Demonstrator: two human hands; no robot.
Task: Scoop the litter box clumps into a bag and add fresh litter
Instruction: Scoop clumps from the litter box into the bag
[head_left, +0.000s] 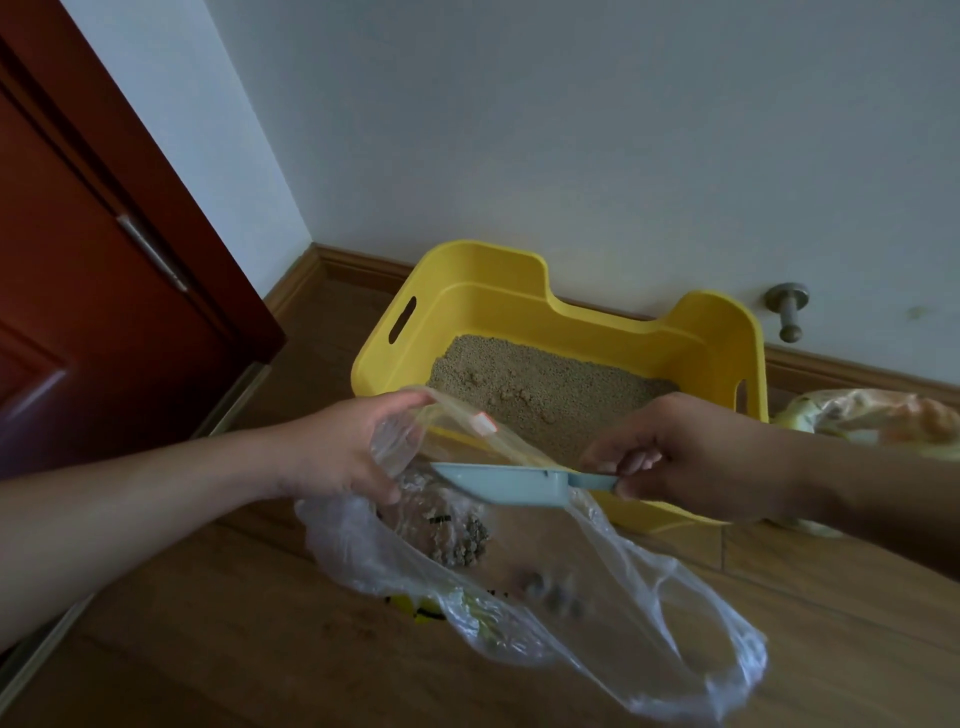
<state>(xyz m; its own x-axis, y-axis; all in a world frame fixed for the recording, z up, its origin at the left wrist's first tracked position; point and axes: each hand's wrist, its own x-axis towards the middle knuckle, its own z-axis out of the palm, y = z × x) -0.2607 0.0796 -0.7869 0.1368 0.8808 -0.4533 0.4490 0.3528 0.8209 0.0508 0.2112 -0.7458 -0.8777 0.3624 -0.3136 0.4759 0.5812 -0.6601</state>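
A yellow litter box (478, 306) stands on the wood floor against the wall, with tan litter (540, 395) and a few clumps inside. In front of it my left hand (343, 452) grips the rim of a clear plastic bag (649, 623) and holds its mouth up. My right hand (685, 457) pinches the handle of a light blue scoop (509, 480), whose head lies inside the bag's opening. Grey-brown clumps (457, 540) lie in the bag on the floor.
A dark red door (104, 291) stands to the left. A metal door stop (788, 312) sticks out of the wall right of the box. Another filled plastic bag (872, 415) lies at the right, beside the box. Wood baseboard runs along the wall.
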